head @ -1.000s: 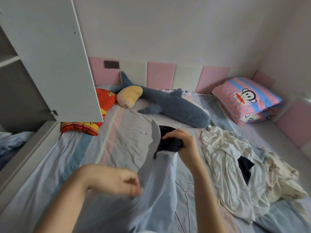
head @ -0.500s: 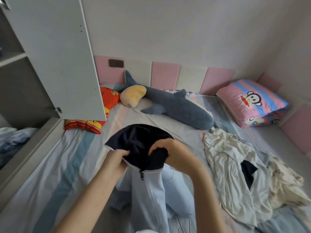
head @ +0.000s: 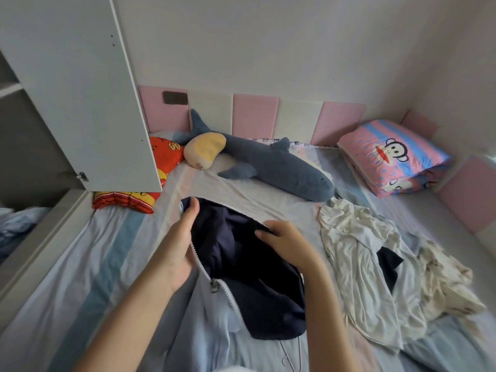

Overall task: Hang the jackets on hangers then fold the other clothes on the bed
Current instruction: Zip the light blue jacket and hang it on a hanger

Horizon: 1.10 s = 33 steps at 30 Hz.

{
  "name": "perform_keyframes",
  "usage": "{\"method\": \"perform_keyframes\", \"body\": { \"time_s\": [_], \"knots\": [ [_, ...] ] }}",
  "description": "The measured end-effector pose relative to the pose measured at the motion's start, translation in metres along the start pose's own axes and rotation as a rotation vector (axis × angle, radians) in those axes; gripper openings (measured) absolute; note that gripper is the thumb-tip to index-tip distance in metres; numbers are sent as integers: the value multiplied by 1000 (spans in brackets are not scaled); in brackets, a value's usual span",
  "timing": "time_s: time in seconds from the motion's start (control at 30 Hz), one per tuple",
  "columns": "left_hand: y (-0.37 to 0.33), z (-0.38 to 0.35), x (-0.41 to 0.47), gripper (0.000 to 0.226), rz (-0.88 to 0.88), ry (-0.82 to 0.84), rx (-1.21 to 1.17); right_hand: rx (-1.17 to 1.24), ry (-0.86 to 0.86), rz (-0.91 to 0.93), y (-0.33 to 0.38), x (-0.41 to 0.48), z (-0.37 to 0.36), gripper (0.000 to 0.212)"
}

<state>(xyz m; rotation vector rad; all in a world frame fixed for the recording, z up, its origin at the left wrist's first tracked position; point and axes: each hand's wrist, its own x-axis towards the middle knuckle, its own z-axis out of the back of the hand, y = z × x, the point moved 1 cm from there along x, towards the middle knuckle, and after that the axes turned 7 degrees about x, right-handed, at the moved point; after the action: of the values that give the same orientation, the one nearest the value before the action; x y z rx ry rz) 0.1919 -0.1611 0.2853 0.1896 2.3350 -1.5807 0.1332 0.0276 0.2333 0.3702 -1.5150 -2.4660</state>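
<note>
Since half a sec ago our hands have eased apart a little, so the jacket's mouth gapes wider & more lining hangs in view. Our left hand point(head: 177, 248) grips the zip edge of the light-blue zip-up jacket with dark navy lining point(head: 249, 280), thumb up along the collar, fingers curled behind the cloth. Our right hand point(head: 288, 244) pinches the opposite rim of the navy lining, fingertips tucked over it. Jacket is held up btwn both hands over the near-centre of the bed, lining facing us. White zipper teeth run down from the left palm to a small metal zipper pull point(head: 213, 283), and the pale-blue shell hangs below. Just under the hem a thin pale wire hanger point(head: 291, 354) lies on the pastel-striped bed sheet point(head: 88, 264), partly covered. To the R, near but apart, sits a crumpled heap of cream & white clothes point(head: 359, 253) w/ a dark piece poking out. Further back: long blue-grey plush shark point(head: 279, 167), peach-and-yellow round cushion point(head: 205, 150) against its tail end, red patterned cushion point(head: 162, 157) partly hidden by the open white wardrobe door point(head: 80, 89) at L, and a pink-and-blue monkey-print pillow point(head: 394, 154) in the far R corner.
</note>
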Motion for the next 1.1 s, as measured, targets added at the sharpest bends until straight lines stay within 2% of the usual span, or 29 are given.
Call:
{"method": "perform_keyframes", "body": {
  "time_s": [0.07,0.17,0.27,0.37,0.43,0.53,0.6,0.67,0.73,0.8,0.87,0.93,0.97,1.0,1.1],
  "knots": [
    [-5,10,-2,46,6,10,-2,266,-69,-54,0,-1,4,28],
    [-12,25,-6,51,120,60,22,578,29,-178,0,-6,16,58],
    [-14,39,-8,48,221,96,25,727,157,-198,5,-9,20,37],
    [-13,47,-7,40,241,98,50,879,144,-225,7,-5,21,36],
    [-11,53,-6,31,194,44,100,928,166,-244,8,-2,18,36],
    [-10,63,1,22,97,-91,39,896,233,-162,8,-5,17,15],
    [-10,70,6,23,101,-156,-96,865,279,-112,2,-5,18,17],
    [-12,70,9,28,157,-85,-254,759,249,-117,-1,-4,18,14],
    [-11,68,7,48,182,20,-365,551,129,-181,-7,-2,16,11],
    [-11,66,7,28,129,-37,-349,323,54,-234,-17,-1,13,18],
    [-11,65,5,20,102,-58,-371,257,48,-230,-22,-3,11,26],
    [-10,70,9,22,73,-17,-328,481,7,-193,-18,-4,13,30],
    [-13,71,9,14,39,-17,-243,647,-26,-189,-13,-3,15,32],
    [-16,72,10,19,5,-47,-156,799,-47,-187,-7,-3,19,33],
    [-18,78,11,29,-76,-128,78,1023,-65,-148,5,0,24,32]
  ]
}}
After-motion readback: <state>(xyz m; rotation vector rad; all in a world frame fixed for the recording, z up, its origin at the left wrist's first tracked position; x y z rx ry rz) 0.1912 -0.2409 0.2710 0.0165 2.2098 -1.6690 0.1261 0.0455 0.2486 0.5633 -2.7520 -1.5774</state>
